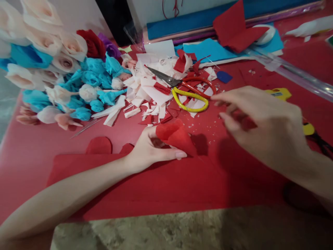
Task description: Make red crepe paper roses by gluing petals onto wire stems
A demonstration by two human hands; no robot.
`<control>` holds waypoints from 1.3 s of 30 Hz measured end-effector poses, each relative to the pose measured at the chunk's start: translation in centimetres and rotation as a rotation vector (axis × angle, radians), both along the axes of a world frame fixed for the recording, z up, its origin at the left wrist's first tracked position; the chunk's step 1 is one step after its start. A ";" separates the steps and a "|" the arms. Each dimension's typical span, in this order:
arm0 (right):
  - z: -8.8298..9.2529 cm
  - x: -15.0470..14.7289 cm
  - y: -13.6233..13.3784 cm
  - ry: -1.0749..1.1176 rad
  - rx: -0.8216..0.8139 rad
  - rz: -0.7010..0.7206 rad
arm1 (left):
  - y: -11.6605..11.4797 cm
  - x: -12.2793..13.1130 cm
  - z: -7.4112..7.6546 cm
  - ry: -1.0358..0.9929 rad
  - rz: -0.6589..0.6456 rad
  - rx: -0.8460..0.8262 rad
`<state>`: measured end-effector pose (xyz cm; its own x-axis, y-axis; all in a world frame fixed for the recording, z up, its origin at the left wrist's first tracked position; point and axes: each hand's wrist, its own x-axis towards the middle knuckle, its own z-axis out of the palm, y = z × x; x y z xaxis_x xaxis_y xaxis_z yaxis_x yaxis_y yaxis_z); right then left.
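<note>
My left hand [143, 152] grips a red crepe paper flower [175, 133], curled into a cone that points down and to the right. Its thumb presses along the lower side. My right hand [267, 121] hovers over the table to the right, index finger reaching out close to the red handle of the scissors [173, 82] and thumb apart from it. I see nothing held in it. Under my left forearm lies a folded red crepe paper sheet [145, 191]. A rounded red paper petal [99, 146] sticks out behind it, with a second one partly hidden by my left wrist.
White and red paper scraps [153, 90] are heaped around the scissors. Finished paper flowers [93, 74] crowd the left side. Blue paper [208, 50], crepe rolls [182, 27] and a white glue bottle [310, 27] lie behind. A yellow tool [282, 93] sits beyond my right hand.
</note>
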<state>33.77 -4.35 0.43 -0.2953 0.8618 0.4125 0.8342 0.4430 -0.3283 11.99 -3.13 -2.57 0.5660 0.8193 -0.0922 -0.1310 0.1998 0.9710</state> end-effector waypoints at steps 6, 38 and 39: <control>1.3 -2.3 -1.8 0.460 -0.380 0.096 | 0.0 0.2 0.1 -0.048 -0.033 -0.063; -0.8 -1.9 -1.6 1.050 -1.264 0.210 | 0.3 0.3 0.2 -0.146 -0.150 -0.180; -0.9 -1.9 -1.5 1.054 -1.276 0.224 | 0.3 0.3 0.2 -0.134 -0.156 -0.174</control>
<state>31.87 -5.88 -0.43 -0.5192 0.7610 -0.3890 -0.0105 -0.4607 -0.8875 12.31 -2.81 -2.34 0.7010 0.6994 -0.1394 -0.2105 0.3897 0.8965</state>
